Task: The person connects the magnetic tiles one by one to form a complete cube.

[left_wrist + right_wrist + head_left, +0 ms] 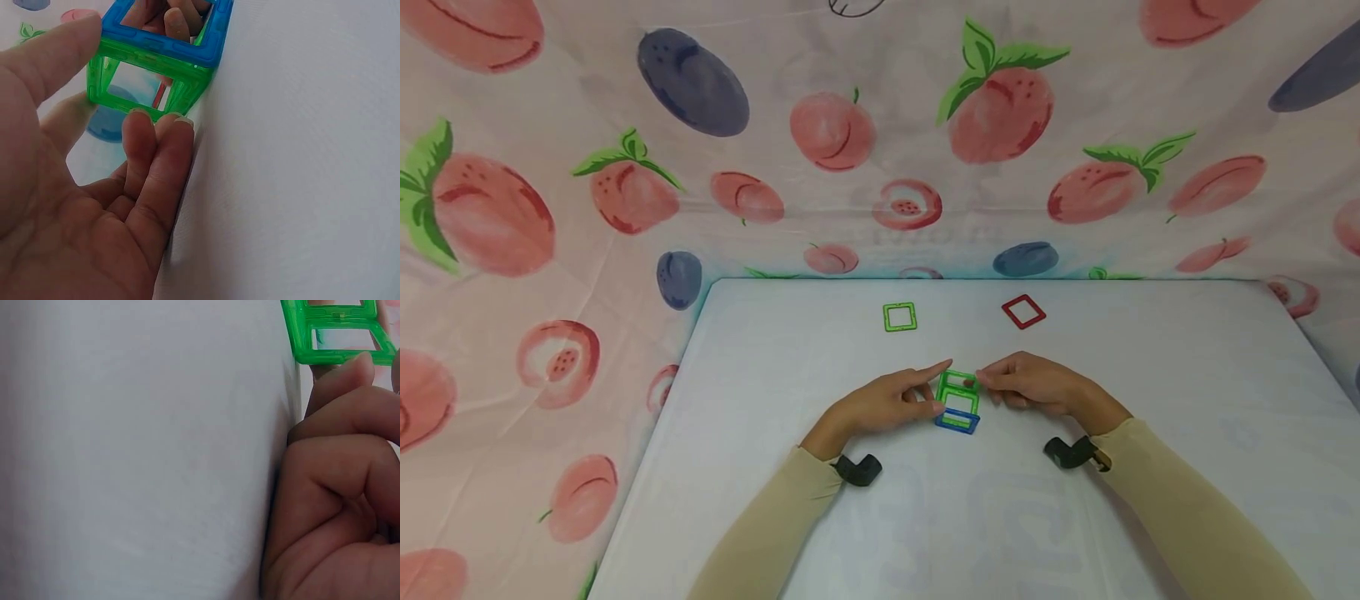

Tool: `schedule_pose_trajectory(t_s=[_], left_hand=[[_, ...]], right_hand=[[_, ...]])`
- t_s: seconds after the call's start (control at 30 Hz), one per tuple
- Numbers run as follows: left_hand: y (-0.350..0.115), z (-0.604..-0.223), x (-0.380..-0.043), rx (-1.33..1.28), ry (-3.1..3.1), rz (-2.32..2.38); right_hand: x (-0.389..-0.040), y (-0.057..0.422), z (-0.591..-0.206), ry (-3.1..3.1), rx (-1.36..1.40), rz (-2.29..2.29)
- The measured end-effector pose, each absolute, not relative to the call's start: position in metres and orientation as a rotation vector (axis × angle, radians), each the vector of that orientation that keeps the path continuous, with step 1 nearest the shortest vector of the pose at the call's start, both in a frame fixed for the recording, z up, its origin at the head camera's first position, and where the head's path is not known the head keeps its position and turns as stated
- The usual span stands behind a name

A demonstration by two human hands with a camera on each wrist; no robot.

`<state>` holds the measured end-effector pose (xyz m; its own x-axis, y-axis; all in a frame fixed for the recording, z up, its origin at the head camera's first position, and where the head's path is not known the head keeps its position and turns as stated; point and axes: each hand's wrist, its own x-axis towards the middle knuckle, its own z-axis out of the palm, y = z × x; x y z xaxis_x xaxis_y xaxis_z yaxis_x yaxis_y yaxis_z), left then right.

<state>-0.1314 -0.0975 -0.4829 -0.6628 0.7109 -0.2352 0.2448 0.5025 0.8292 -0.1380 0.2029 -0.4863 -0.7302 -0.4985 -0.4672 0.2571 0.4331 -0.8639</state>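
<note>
A small box-like build of see-through square magnetic tiles stands on the table between the two hands. Most of its frames are green tiles (961, 390), and a blue tile (165, 47) forms the side nearest the person. My left hand (883, 402) grips the build from the left. In the left wrist view its thumb lies at the blue tile's corner, with other fingertips along the green edge. From the right, my right hand (1033, 383) pinches the far right corner of the green part, fingertips at the green frame (331, 360) in the right wrist view.
Farther back on the white table (737, 350) lie two single square tiles, a green one (886, 318) on the left and a red one (1036, 319) on the right. A fruit-print cloth (760, 242) hangs behind the table and along its left side.
</note>
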Motion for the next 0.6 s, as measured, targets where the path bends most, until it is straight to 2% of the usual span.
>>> schedule_pose_trajectory(t_s=[0.33,0.5,0.6], left_hand=[[-0.092,-0.485,-0.132,0.846,2.274,1.077],[-0.091,-0.485,-0.13,0.846,2.305,1.075],[-0.091,-0.484,-0.129,0.835,2.313,1.081]], right_hand=[[-0.132,0.202,-0.484,2.078,-0.117,-1.405],[-0.107,0.199,-0.475,2.496,-0.006,-1.267],[-0.088,0.192,-0.471,2.637,-0.152,-1.165]])
